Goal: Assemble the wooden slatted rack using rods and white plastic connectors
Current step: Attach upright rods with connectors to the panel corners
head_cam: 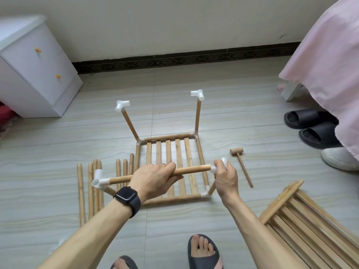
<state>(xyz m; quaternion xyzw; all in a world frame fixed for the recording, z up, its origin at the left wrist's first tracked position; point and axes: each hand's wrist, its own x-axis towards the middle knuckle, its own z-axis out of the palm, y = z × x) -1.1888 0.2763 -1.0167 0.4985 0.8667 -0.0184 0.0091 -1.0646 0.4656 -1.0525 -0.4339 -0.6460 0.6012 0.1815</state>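
My left hand [155, 179] wraps around the middle of the rod [196, 169], which lies sideways above the rack [178, 150]. My right hand [226, 179] curls around the white connector [223, 161] at the rod's right end, so it is closest.

I see soft, bright, even light, shadows faint; white cabinet [29, 61] top washes out at left; wide-angle bending at edges; slat panel [310, 220] lower right slightly blurred.

I see pale tan rods [81, 191], white connectors [122, 105], a black watch [127, 197], a white cabinet [38, 78] upper left, pink cloth [326, 65] upper right, and grey wavy-streaked floor tiles [194, 220].
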